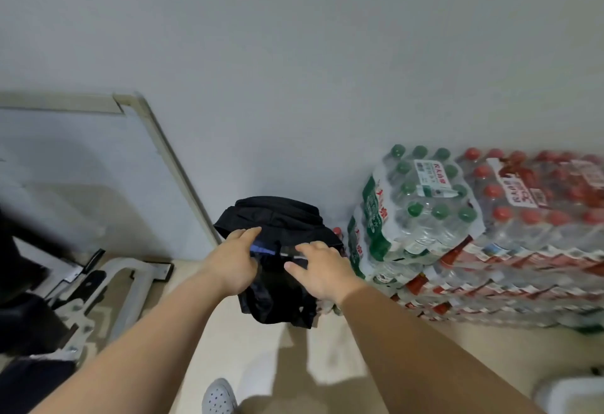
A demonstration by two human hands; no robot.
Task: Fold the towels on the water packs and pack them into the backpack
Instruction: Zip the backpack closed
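The left hand (233, 261) and right hand (322, 271) rest straight-fingered on the backpack (277, 214), probably pressing in a bluish cloth (261, 246), maybe a towel, between their fingertips, with water packs (425, 204) just beyond the right fingers.

Backpack (277, 217) close between leaning whiteboard (98, 168) and water packs (425, 210).

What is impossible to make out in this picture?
Head view:
1. Inside of the backpack: hidden by the left hand and right hand; only a blue strip shows.
2. Whether either hand grips the fabric: fingers blurred.
3. The water packs: cut off by the right edge, label print too blurred to read.
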